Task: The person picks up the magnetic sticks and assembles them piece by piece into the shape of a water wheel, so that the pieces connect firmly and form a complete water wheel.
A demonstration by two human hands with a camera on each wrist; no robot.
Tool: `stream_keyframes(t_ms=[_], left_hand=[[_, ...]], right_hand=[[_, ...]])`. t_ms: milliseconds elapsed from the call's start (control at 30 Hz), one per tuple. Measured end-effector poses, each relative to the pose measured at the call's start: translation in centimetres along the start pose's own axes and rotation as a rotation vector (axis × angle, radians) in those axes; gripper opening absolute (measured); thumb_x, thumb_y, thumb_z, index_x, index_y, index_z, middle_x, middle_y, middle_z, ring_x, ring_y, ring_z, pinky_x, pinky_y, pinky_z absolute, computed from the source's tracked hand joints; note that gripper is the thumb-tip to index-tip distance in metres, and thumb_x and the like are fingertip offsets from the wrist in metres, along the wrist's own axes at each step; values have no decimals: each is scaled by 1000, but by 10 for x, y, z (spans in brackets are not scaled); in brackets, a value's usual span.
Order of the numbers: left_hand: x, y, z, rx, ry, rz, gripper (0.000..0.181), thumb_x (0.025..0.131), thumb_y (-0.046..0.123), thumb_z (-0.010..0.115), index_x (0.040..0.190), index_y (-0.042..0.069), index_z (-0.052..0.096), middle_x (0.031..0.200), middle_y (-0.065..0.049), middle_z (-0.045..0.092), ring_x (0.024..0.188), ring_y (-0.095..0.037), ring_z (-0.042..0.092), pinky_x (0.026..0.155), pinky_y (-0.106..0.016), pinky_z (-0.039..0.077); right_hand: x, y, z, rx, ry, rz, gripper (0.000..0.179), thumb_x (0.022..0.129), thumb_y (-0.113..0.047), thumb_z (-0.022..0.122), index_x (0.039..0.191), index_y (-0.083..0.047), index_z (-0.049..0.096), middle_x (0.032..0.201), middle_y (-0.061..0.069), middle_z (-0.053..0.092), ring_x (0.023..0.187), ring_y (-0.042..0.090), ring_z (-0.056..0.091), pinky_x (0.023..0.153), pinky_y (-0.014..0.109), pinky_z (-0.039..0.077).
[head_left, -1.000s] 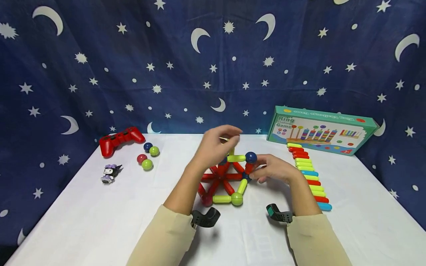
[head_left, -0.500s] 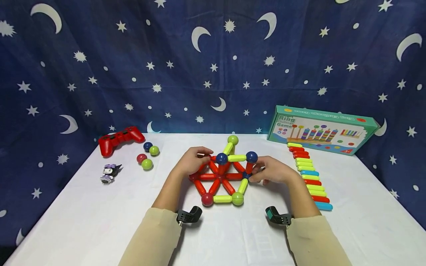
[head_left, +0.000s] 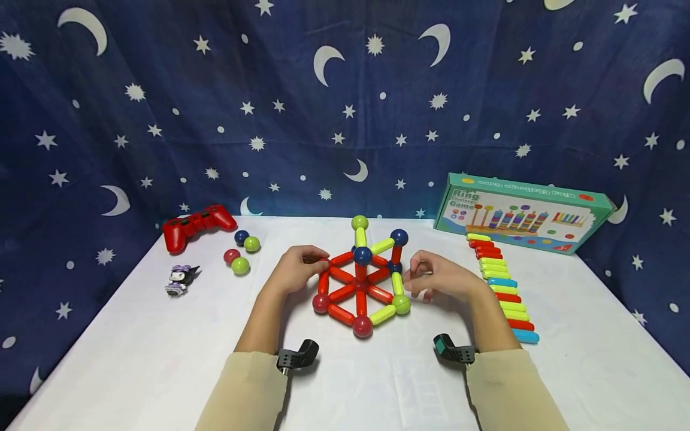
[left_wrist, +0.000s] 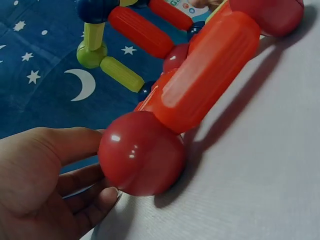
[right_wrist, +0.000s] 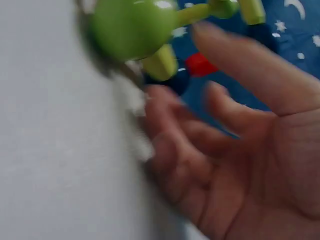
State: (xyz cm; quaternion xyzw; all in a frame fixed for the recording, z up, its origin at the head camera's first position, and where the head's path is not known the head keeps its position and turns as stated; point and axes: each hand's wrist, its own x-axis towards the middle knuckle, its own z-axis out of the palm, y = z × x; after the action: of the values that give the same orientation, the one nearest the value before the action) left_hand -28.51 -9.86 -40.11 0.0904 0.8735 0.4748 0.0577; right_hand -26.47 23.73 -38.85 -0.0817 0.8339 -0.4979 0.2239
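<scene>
A magnetic stick-and-ball model [head_left: 360, 284] stands mid-table in the head view. Its base is a six-sided wheel of red and yellow-green sticks, and raised parts carry dark blue balls [head_left: 362, 255] and a green ball [head_left: 359, 222]. My left hand [head_left: 293, 269] is at its left side, thumb and fingers around a red corner ball [left_wrist: 142, 152] that is mostly hidden in the head view. On the other side, my right hand [head_left: 444, 275] hovers with loosely bent fingers, holding nothing, beside a green corner ball [right_wrist: 135, 27].
Several loose sticks [head_left: 498, 282] lie in a column at right, in front of a Ring Challenge Game box [head_left: 523, 212]. To the left are loose balls [head_left: 240, 266], a red game controller [head_left: 198, 226] and a small figurine [head_left: 180, 279]. A starry cloth [head_left: 345, 108] hangs behind.
The left hand has come down from above the model to its left side. The model has turned counterclockwise seen from above, and the right hand has come away from its blue corner ball.
</scene>
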Motion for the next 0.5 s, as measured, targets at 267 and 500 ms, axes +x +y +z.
stream_keyframes(t_ms=[267, 500], left_hand=[[-2, 0, -6, -4, 5, -18, 23, 97, 17, 68, 116, 7, 76, 110, -11, 74, 99, -25, 63, 89, -38, 51], [-3, 4, -6, 63, -9, -74, 26, 96, 21, 67, 116, 6, 75, 106, -13, 72, 90, -25, 61, 75, -31, 48]], right_hand=[[-4, -14, 2, -133, -111, 16, 45, 83, -22, 85, 111, -5, 55, 99, 10, 64, 85, 25, 61, 70, 33, 57], [0, -4, -1, -91, 58, -31, 31, 94, -21, 75, 115, -3, 63, 101, 12, 65, 83, 25, 67, 76, 35, 60]])
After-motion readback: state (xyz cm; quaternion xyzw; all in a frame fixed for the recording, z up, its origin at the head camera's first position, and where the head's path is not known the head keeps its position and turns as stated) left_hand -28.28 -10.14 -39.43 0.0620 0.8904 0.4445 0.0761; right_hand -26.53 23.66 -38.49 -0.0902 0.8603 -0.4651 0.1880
